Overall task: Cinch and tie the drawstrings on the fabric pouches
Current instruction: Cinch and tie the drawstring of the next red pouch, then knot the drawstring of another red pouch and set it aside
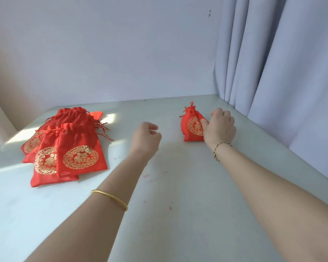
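Pouches (80, 157) lie piled on the counter (178, 214) at the frame's left, mouths slack and strings loose, so most of the work looks left to do. Your left hand (146, 138), mid-frame, hangs loosely curled and empty. Farther right, your right hand (221, 127) grips the one cinched pouch (190, 127), thumb on its emblem.

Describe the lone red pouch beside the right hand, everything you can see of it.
The pouch is small, of shiny red cloth with a round gold emblem on its front. Its neck is cinched tight, red cords bunched at the top. It sits plump on the white table. The right hand grips one side, thumb on the emblem.
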The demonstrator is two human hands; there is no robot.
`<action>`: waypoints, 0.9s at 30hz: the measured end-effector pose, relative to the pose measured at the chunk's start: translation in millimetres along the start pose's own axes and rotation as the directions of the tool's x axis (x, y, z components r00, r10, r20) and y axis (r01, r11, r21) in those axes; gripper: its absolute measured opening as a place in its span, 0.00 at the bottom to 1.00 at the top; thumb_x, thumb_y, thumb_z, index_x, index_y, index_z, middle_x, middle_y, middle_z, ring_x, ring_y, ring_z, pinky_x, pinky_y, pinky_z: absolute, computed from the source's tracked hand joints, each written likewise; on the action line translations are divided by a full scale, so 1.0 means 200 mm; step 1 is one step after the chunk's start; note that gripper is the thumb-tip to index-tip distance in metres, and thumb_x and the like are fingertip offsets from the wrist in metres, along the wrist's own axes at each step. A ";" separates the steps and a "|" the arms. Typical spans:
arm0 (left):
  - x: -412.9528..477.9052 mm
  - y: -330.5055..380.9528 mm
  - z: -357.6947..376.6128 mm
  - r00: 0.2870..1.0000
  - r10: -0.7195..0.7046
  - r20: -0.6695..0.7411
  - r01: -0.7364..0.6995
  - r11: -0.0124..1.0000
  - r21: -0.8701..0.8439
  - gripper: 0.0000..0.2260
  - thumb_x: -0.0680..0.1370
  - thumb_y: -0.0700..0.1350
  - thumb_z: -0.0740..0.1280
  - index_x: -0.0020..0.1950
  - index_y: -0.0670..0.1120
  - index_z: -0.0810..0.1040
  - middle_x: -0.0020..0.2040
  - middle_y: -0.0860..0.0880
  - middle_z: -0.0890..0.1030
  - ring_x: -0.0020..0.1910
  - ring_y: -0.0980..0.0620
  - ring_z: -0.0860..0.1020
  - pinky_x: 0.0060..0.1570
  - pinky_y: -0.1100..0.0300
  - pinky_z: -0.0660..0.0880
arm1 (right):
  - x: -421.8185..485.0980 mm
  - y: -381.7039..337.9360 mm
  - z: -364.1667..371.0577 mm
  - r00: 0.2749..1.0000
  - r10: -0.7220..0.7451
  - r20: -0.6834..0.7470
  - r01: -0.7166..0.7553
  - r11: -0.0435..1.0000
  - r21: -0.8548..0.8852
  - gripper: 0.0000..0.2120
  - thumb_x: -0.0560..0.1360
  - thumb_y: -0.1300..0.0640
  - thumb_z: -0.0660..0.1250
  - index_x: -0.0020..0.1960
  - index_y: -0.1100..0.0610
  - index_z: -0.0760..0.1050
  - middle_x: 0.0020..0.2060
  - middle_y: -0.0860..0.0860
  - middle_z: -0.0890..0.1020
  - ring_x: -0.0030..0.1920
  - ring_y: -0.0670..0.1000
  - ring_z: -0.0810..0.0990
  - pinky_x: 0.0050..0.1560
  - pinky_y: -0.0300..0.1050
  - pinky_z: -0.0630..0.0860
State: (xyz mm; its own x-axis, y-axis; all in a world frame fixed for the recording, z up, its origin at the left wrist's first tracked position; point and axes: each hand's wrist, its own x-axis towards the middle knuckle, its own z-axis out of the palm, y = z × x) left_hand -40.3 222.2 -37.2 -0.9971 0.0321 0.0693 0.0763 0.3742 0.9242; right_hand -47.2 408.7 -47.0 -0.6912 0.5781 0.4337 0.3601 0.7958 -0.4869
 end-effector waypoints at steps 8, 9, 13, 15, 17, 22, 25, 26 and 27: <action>-0.14 -0.20 -0.58 0.775 0.133 -0.617 0.168 0.899 0.405 0.19 0.74 0.40 0.63 0.66 0.44 0.70 0.67 0.42 0.65 0.65 0.40 0.62 0.62 0.49 0.61 | -0.57 -0.65 0.04 0.788 -0.474 0.392 0.125 0.747 0.653 0.12 0.76 0.57 0.62 0.58 0.59 0.71 0.53 0.55 0.78 0.48 0.55 0.78 0.47 0.45 0.72; -0.15 -0.23 -0.63 0.745 0.088 -0.661 0.216 0.906 0.363 0.20 0.73 0.40 0.63 0.66 0.43 0.69 0.68 0.41 0.64 0.66 0.40 0.62 0.63 0.48 0.61 | -0.63 -0.72 0.06 0.741 -0.483 0.467 0.058 0.739 0.671 0.15 0.76 0.56 0.62 0.61 0.60 0.69 0.53 0.55 0.77 0.47 0.57 0.79 0.44 0.46 0.72; -0.14 -0.32 -0.80 0.773 0.013 -0.634 0.246 0.915 0.319 0.20 0.75 0.42 0.63 0.66 0.40 0.68 0.64 0.39 0.70 0.65 0.38 0.65 0.63 0.46 0.64 | -0.74 -0.92 0.18 0.693 -0.363 0.623 -0.096 0.810 0.578 0.13 0.76 0.54 0.62 0.55 0.58 0.63 0.45 0.53 0.72 0.42 0.57 0.77 0.36 0.45 0.71; -0.12 -0.35 -0.81 0.820 0.038 -0.572 0.203 0.914 0.351 0.18 0.75 0.44 0.64 0.64 0.40 0.69 0.61 0.39 0.74 0.63 0.38 0.68 0.62 0.48 0.65 | -0.75 -0.94 0.22 0.704 -0.304 0.642 -0.115 0.843 0.525 0.12 0.74 0.56 0.63 0.51 0.57 0.62 0.44 0.54 0.71 0.40 0.56 0.73 0.32 0.42 0.66; -0.09 -0.37 -0.81 0.836 0.030 -0.547 0.191 0.920 0.342 0.17 0.75 0.45 0.65 0.61 0.40 0.70 0.59 0.40 0.76 0.61 0.38 0.70 0.60 0.48 0.68 | -0.76 -0.95 0.24 0.720 -0.291 0.630 -0.096 0.857 0.506 0.11 0.73 0.59 0.63 0.53 0.57 0.64 0.42 0.54 0.71 0.38 0.55 0.71 0.28 0.40 0.62; -0.06 -0.31 -0.80 0.898 0.044 -0.437 0.090 0.956 0.281 0.13 0.74 0.43 0.67 0.56 0.41 0.77 0.49 0.44 0.81 0.51 0.43 0.78 0.50 0.52 0.76 | -0.78 -0.90 0.13 0.742 -0.317 0.591 -0.203 0.734 0.648 0.16 0.75 0.63 0.64 0.61 0.61 0.67 0.37 0.49 0.71 0.40 0.55 0.77 0.31 0.46 0.76; -0.16 -0.21 -0.76 0.969 0.066 -0.236 -0.070 0.998 -0.008 0.05 0.75 0.36 0.65 0.48 0.43 0.79 0.38 0.47 0.79 0.39 0.47 0.78 0.41 0.60 0.77 | -0.79 -0.82 0.00 0.766 -0.246 0.593 -0.349 0.616 0.706 0.19 0.76 0.52 0.64 0.63 0.58 0.65 0.41 0.50 0.76 0.33 0.50 0.79 0.22 0.39 0.69; -0.21 -0.17 -0.75 0.989 0.055 -0.137 -0.078 0.982 -0.172 0.05 0.76 0.35 0.65 0.46 0.44 0.78 0.39 0.45 0.79 0.39 0.46 0.79 0.43 0.58 0.78 | -0.77 -0.77 -0.04 0.770 -0.207 0.604 -0.402 0.577 0.711 0.20 0.76 0.48 0.64 0.62 0.58 0.67 0.42 0.51 0.78 0.31 0.49 0.79 0.21 0.38 0.67; -0.27 -0.14 -0.73 0.998 0.051 -0.025 -0.056 0.941 -0.333 0.06 0.77 0.35 0.64 0.45 0.44 0.77 0.41 0.43 0.80 0.40 0.46 0.80 0.45 0.54 0.79 | -0.76 -0.72 -0.09 0.761 -0.185 0.621 -0.465 0.512 0.722 0.19 0.75 0.45 0.64 0.59 0.57 0.69 0.42 0.52 0.78 0.29 0.48 0.78 0.21 0.38 0.65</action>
State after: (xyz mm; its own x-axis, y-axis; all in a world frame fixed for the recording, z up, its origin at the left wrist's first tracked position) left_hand 10.1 73.9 -11.4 -0.9917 0.0281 0.1253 0.1264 0.0416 0.9911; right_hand 16.2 209.2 -29.3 -0.9821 0.1812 -0.0509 0.0532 0.0079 -0.9986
